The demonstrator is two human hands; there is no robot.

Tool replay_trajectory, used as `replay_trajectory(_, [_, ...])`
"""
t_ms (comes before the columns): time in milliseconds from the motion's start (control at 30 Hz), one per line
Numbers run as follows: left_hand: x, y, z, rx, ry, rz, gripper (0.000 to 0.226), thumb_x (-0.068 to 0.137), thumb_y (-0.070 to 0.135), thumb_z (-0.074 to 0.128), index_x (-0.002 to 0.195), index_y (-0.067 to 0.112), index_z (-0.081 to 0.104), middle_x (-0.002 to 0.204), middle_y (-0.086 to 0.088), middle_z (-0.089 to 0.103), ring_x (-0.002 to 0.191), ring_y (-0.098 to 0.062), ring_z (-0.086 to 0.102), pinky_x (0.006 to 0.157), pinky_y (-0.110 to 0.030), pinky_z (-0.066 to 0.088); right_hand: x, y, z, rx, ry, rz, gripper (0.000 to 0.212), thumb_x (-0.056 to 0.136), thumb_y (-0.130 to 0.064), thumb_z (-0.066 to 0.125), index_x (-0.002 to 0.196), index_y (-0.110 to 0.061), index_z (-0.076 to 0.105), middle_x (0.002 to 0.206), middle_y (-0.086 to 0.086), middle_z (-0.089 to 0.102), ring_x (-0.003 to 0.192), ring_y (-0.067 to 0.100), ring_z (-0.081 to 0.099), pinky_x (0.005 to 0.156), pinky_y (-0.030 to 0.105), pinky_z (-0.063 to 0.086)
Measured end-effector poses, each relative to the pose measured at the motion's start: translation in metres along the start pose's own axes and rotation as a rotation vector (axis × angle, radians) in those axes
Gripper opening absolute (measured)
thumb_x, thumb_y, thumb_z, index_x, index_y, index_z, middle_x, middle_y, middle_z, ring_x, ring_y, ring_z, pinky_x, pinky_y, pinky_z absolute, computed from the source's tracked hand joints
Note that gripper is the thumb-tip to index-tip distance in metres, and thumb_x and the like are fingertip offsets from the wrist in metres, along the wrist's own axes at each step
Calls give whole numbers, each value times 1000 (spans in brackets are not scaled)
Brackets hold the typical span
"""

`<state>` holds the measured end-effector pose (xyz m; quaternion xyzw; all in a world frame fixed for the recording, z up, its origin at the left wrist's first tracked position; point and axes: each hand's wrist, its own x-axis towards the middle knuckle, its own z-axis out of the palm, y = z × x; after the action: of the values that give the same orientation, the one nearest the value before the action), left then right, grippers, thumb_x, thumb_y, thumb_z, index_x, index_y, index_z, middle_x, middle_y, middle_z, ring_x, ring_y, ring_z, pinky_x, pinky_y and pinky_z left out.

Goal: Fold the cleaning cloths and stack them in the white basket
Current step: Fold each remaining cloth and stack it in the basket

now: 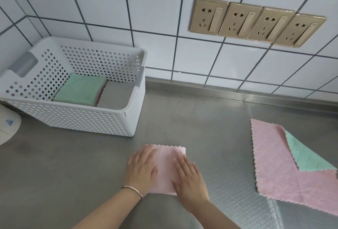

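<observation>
Hands lie flat, fingers straight, side by side on the folded pink cloth (pixel 167 168) near the worktop's (pixel 210 128) front edge, left hand (pixel 141 167) and right hand (pixel 190 177) pressing it, probably to set the crease before it goes in the basket (pixel 76 117). That white basket stands toward the back left corner and holds a green cloth (pixel 80 89) over a pink one, with a grey cloth (pixel 115 97) beside them. Two unfolded cloths (pixel 274 155), pink under green, wait at the right edge.

One head-worn wide-angle view looks steeply down and forward over a steel counter (pixel 182 119), close above it; the tiled wall (pixel 146 9) fills the upper frame, edges apparently bowed.
</observation>
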<state>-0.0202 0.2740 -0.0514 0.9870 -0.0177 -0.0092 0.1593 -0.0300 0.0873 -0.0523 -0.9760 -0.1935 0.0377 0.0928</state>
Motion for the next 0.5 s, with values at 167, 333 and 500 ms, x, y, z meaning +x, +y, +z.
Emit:
replay_trajectory(167, [-6, -8, 23, 171, -222, 116, 67, 81, 46, 37, 141, 17, 31, 155, -1, 18, 144, -23, 8, 112, -41, 10, 12, 6, 9, -24, -124, 62, 63, 96, -48, 16, 147, -10, 20, 153, 3, 17, 142, 16, 10, 111, 35, 5])
replay_trajectory(333, [-6, -15, 23, 166, -299, 50, 68, 82, 55, 36, 142, 22, 34, 153, -3, 25, 145, -18, 2, 112, -39, 3, 15, 9, 6, -10, -253, 86, 67, 96, -53, 8, 149, -12, 10, 152, 3, 19, 141, 15, 12, 111, 34, 5])
replay_trajectory(500, [-4, -18, 24, 148, -280, 69, 65, 86, 58, 29, 140, 22, 34, 151, -3, 28, 145, -15, -6, 111, -37, 2, 19, 11, 13, -5, -264, 17, 69, 83, -55, 35, 136, -12, 39, 145, 3, 40, 139, 16, 17, 112, 35, 18])
